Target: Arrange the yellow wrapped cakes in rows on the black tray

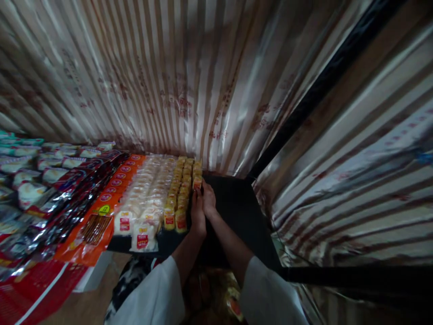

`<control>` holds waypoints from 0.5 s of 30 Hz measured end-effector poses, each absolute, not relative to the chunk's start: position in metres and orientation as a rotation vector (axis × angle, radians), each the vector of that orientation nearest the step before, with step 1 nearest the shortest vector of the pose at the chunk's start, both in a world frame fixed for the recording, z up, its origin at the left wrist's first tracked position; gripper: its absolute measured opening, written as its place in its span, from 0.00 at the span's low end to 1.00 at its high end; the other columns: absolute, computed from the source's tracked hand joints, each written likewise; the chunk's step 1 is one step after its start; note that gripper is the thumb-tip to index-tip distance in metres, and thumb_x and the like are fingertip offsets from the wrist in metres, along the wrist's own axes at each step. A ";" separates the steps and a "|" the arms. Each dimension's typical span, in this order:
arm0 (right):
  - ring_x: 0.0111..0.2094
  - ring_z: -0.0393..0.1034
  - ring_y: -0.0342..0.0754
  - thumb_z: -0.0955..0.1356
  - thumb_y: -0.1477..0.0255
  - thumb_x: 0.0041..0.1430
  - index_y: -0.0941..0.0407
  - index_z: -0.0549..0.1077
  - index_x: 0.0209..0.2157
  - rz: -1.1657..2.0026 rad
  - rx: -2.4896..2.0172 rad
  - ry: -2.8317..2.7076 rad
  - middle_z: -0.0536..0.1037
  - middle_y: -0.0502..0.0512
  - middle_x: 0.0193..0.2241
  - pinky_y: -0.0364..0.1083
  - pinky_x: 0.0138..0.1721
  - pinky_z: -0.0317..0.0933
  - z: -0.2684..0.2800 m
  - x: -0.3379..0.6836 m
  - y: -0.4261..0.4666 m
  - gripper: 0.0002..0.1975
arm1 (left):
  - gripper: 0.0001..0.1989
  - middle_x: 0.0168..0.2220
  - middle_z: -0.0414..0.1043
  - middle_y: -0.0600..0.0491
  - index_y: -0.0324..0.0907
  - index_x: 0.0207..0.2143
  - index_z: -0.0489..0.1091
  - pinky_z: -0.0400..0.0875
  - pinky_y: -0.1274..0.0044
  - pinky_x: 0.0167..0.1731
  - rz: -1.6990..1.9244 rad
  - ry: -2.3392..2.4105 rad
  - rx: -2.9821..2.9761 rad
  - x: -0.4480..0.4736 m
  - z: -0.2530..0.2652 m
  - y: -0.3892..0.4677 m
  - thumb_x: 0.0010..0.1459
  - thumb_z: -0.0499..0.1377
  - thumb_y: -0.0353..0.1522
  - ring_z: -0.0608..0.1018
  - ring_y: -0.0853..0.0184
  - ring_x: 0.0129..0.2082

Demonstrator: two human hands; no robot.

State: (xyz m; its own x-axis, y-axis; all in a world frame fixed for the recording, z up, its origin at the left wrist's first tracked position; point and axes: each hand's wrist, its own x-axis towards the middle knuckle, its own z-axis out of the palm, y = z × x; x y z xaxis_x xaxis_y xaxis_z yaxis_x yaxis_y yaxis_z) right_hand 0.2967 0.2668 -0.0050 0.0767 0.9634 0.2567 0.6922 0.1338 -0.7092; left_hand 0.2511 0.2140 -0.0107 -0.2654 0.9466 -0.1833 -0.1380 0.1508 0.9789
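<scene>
My left hand [198, 213] and my right hand [209, 198] are close together at the right end of a row of snacks. Between their closed fingers is a small yellow snack packet [197, 182] with a red label, in the rightmost column. My left fingers touch its near end and my right fingers lie along its right side. Two columns of matching yellow packets [181, 219] stand directly left of my hands. Farther left are columns of clear packets of white snacks [142, 238] with red labels.
An orange snack bag [111, 198], dark shiny packets [88, 185] and white-and-green packets lie farther left. The black shelf [233, 212] extends right of my hands. Striped plastic sheeting [189, 81] hangs behind, and a black metal post [304, 108] slants up at the right.
</scene>
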 end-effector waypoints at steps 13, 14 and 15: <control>0.50 0.65 0.53 0.63 0.71 0.57 0.60 0.65 0.55 0.455 -1.598 -1.671 0.72 0.62 0.49 0.52 0.52 0.59 -0.019 0.297 0.272 0.23 | 0.21 0.49 0.70 0.47 0.47 0.54 0.65 0.66 0.61 0.54 1.512 1.235 0.837 0.247 0.002 0.216 0.57 0.53 0.34 0.67 0.56 0.57; 0.51 0.64 0.53 0.63 0.71 0.57 0.59 0.65 0.55 0.455 -1.589 -1.646 0.72 0.62 0.50 0.52 0.52 0.59 -0.020 0.297 0.270 0.24 | 0.21 0.48 0.70 0.47 0.48 0.54 0.65 0.66 0.61 0.53 1.506 1.245 0.808 0.247 0.000 0.215 0.57 0.53 0.34 0.68 0.56 0.56; 0.51 0.64 0.53 0.64 0.71 0.56 0.59 0.65 0.55 0.458 -1.577 -1.630 0.72 0.62 0.50 0.52 0.53 0.58 -0.021 0.298 0.268 0.24 | 0.20 0.48 0.70 0.48 0.48 0.53 0.65 0.67 0.61 0.53 1.503 1.252 0.783 0.248 -0.003 0.213 0.57 0.53 0.35 0.69 0.56 0.55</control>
State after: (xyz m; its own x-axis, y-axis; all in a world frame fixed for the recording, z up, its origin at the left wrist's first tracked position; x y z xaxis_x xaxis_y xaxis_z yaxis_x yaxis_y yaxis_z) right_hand 0.2975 0.2685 -0.0208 0.1021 0.9507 0.2929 0.6593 0.1559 -0.7356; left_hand 0.2480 0.2131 -0.0030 -0.3023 0.9468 -0.1103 -0.2801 0.0224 0.9597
